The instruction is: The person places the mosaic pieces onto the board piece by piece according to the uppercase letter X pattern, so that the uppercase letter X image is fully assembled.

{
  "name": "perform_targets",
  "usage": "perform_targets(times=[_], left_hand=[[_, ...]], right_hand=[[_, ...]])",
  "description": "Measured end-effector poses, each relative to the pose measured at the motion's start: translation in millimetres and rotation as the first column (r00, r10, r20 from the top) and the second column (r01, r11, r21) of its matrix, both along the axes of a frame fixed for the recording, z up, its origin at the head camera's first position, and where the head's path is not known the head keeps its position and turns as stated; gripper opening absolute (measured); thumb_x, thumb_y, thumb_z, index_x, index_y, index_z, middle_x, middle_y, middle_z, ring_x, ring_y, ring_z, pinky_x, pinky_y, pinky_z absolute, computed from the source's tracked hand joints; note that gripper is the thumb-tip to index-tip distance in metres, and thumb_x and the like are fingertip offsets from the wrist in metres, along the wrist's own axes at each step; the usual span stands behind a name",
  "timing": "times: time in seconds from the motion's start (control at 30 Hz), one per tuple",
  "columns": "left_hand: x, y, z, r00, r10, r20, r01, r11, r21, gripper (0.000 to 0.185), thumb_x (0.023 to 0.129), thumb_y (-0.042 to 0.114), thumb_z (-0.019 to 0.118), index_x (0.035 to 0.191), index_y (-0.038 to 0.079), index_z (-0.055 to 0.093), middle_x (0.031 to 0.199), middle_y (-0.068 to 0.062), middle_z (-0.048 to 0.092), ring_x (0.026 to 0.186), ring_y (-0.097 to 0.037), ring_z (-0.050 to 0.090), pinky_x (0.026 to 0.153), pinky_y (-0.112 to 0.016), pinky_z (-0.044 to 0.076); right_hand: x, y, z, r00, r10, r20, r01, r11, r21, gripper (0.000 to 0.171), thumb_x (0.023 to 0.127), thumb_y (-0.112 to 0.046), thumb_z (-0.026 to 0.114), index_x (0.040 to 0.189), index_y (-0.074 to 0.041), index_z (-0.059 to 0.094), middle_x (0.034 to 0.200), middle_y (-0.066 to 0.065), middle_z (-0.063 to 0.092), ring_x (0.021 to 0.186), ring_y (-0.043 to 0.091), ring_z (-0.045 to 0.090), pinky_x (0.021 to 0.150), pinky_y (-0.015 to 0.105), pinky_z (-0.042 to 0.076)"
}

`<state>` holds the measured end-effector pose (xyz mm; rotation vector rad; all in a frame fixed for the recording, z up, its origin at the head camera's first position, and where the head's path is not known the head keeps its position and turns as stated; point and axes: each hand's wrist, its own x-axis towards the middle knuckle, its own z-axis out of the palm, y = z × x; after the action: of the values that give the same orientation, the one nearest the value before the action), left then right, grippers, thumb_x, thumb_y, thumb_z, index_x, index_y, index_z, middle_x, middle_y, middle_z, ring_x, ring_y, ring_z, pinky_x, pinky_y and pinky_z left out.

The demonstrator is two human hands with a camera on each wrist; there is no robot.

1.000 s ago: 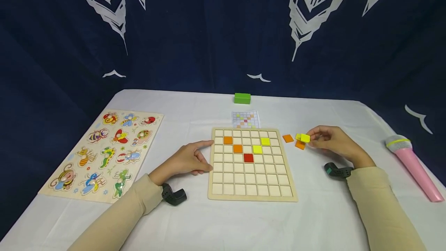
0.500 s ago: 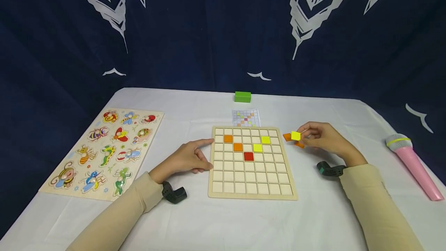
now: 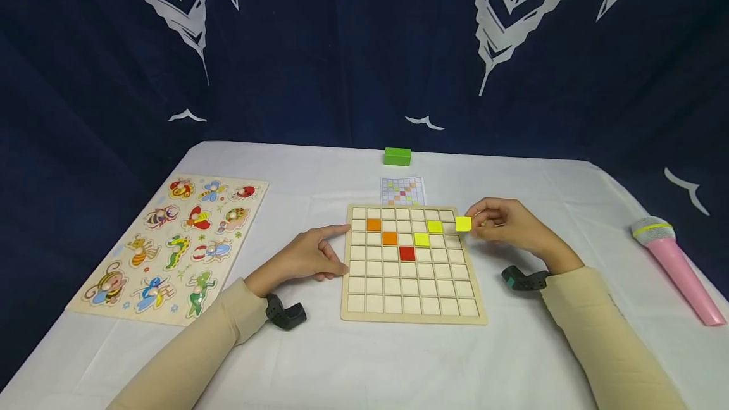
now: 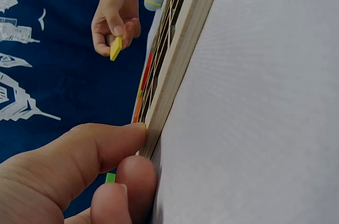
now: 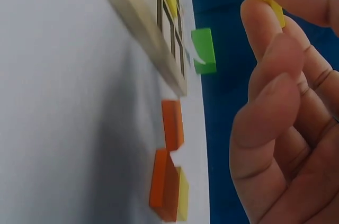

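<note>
A wooden grid board [image 3: 410,319] lies on the white table, with orange, red and yellow-green square tiles in some of its cells. My left hand [image 3: 304,255] is at the board's left edge, index finger and thumb spread apart and touching it. Over the board's upper right corner, my right hand [image 3: 509,226] pinches a yellow square tile [image 3: 463,224] between thumb and fingers. That tile is raised off the board in both wrist views. Beneath the right hand, an orange tile [image 5: 172,124], another orange tile [image 5: 163,187] and a yellow tile [image 5: 183,195] lie on the table.
Behind the board lies a pattern card [image 3: 402,190], with a green block [image 3: 397,157] farther back. An insect puzzle board [image 3: 171,252] occupies the left side. A pink microphone [image 3: 683,277] lies at the far right.
My right hand has lifted the yellow tile from the loose tiles and carried it left to the board's upper right corner. The left hand stays at the board's edge.
</note>
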<state>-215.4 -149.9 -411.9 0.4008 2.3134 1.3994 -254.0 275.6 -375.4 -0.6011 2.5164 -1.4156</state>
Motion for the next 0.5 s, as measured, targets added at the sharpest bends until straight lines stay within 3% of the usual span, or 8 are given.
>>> perform_targets(times=[0.3,0.5], left_hand=[[0.1,-1,-0.6,1.0,-0.004,0.0,0.004,1.0,0.007,0.089,0.086,0.008,0.089,0.164,0.006,0.046,0.082,-0.005,0.075,0.057,-0.011,0.064,0.059,-0.025,0.058],[-0.4,-1,-0.5,1.0,0.001,0.004,-0.001,1.0,0.004,0.089,0.086,0.007,0.089,0.164,0.006,0.046,0.082,-0.005,0.075,0.056,-0.011,0.063,0.058,-0.024,0.057]], right_hand=[[6.3,-20,3.8,0.998,0.037,0.059,-0.034,0.998,-0.061,0.032,0.093,0.005,0.074,0.123,0.012,0.065,0.097,0.001,0.074,0.074,0.012,0.063,0.058,0.026,0.052],[10.8,-33,3.8,0.99,0.056,0.127,-0.037,0.988,-0.152,0.031,0.095,0.005,0.071,0.123,0.013,0.061,0.096,0.001,0.074,0.071,0.014,0.062,0.057,0.026,0.049]])
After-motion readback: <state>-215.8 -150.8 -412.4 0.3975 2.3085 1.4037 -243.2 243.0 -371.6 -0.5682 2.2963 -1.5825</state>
